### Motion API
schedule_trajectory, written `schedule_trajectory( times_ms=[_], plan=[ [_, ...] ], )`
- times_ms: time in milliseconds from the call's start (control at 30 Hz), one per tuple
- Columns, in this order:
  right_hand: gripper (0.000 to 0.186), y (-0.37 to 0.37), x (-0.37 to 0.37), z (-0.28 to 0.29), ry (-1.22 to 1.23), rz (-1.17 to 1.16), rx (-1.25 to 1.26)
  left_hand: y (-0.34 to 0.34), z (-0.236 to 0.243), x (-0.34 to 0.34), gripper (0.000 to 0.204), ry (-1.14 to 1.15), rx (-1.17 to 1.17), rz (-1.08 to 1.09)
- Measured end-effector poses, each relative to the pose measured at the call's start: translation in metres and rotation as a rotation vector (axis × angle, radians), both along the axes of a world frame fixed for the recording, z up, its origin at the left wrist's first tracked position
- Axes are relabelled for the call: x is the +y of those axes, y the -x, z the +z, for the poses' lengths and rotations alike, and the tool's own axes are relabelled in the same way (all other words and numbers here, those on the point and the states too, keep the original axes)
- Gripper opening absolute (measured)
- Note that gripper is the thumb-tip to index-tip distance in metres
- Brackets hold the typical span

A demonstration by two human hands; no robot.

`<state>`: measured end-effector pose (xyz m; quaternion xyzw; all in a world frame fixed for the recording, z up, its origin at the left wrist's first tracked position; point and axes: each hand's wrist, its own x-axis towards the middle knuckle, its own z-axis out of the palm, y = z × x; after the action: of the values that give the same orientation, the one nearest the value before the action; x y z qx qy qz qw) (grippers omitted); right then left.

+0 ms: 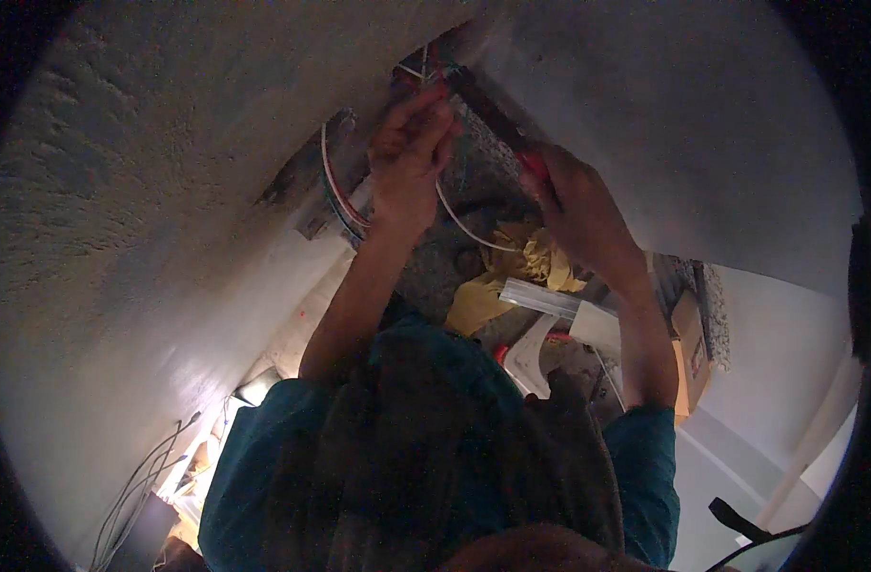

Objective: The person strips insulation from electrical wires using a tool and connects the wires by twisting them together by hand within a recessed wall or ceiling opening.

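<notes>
High up, close to the corner where wall and ceiling surfaces meet, my left hand is closed at a cluster of thin wires. Something red shows at its fingertips, too dim to name. My right hand is wrapped round the red grip of a long dark tool. The tool slants up and left, its far end near my left fingertips; its exact kind is hard to make out. White, red and green wires loop down beside my left wrist. Another white wire hangs between my forearms.
A rough plastered wall rises on the left, a smooth pale surface on the right. Below lie crumpled yellow material, a clear plastic strip and a cardboard box. Cables dangle at lower left.
</notes>
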<state>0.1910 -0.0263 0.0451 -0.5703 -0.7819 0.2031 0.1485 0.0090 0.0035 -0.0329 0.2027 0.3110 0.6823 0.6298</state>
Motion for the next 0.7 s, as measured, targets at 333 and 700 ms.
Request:
schedule_trajectory(
  times_ms=[333,700],
  plan=[
    [0.025,0.002,-0.002,0.004,-0.003,-0.035,-0.105,-0.002,0.01,-0.002,0.03,0.041,0.058,0.031],
    [0.028,0.009,-0.004,0.017,0.051,-0.026,-0.223,-0.002,0.014,-0.002,0.027,0.003,0.185,0.069]
  ],
)
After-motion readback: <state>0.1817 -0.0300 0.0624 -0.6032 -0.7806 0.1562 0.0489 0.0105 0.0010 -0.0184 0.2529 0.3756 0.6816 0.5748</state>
